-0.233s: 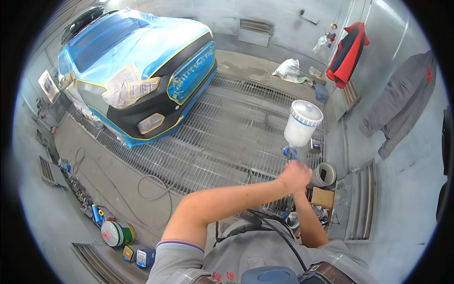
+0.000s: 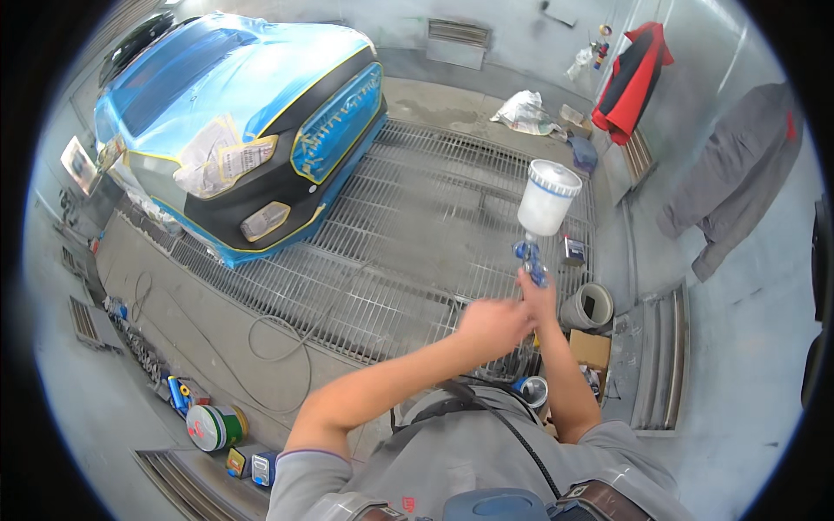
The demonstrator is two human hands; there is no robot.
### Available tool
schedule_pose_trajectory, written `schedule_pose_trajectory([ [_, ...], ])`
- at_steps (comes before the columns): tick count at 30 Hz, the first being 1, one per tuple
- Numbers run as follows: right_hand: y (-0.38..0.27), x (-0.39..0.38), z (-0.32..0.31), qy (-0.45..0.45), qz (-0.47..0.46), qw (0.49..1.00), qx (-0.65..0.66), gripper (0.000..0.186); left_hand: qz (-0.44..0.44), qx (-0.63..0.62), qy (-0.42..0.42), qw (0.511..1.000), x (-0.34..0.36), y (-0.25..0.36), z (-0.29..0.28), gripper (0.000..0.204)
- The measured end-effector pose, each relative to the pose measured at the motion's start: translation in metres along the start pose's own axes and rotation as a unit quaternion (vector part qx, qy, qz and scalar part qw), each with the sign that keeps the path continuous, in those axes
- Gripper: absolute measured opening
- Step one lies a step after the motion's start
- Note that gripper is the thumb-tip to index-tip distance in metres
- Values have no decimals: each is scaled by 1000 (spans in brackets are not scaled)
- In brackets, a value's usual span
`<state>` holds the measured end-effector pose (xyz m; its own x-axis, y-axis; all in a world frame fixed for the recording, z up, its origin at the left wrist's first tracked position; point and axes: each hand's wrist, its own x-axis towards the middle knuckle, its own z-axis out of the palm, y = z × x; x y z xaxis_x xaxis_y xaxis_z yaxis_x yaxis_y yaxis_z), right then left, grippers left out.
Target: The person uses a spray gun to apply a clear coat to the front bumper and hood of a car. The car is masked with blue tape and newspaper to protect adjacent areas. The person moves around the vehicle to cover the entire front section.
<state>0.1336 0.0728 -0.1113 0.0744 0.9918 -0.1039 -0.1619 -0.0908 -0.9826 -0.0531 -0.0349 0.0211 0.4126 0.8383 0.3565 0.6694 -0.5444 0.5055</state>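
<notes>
My right hand (image 2: 540,300) is wrapped round the grip of a spray gun (image 2: 526,252), which has a blue and metal body. A white paint cup (image 2: 549,199) with a ribbed lid and a blue line under it stands on top of the gun, tilted slightly. Just left of the right hand and a little lower, my left hand (image 2: 497,328) is closed, its knuckles turned up. Its fingertips are hidden beside the right wrist, so what they grip, if anything, cannot be made out. A dark hose (image 2: 530,451) runs down across my grey shirt.
A car (image 2: 261,130) masked in blue film, paper and yellow tape stands ahead at left on a floor grating (image 2: 417,208). An air hose (image 2: 278,334) lies coiled on the floor. A grey bucket (image 2: 586,306) and cardboard box (image 2: 591,349) are at right; a green-and-white pail (image 2: 215,427) is at lower left.
My left hand has come down and left from the top of the right hand, uncovering more of the spray gun. The whole view has shifted slightly.
</notes>
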Motion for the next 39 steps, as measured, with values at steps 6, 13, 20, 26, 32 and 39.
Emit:
schedule_pose_trajectory([
  [6,-23,69,-38,108,27,987,-120,23,-475,16,-54,878,-254,-171,83,33],
  [13,-18,120,-73,151,56,980,-113,27,-653,-122,-290,689,-608,-132,112,34],
  [20,-21,150,-85,158,62,978,-124,34,-730,-262,-4,631,-549,-86,142,29],
  [26,-22,162,-92,124,47,984,-121,35,-701,-314,52,638,-446,-126,169,34],
  [32,-70,143,-88,84,116,990,-7,41,-688,-309,53,654,-380,-131,157,32],
  [39,-83,138,-84,128,53,988,-62,59,-706,-292,33,645,-398,-131,155,32],
])
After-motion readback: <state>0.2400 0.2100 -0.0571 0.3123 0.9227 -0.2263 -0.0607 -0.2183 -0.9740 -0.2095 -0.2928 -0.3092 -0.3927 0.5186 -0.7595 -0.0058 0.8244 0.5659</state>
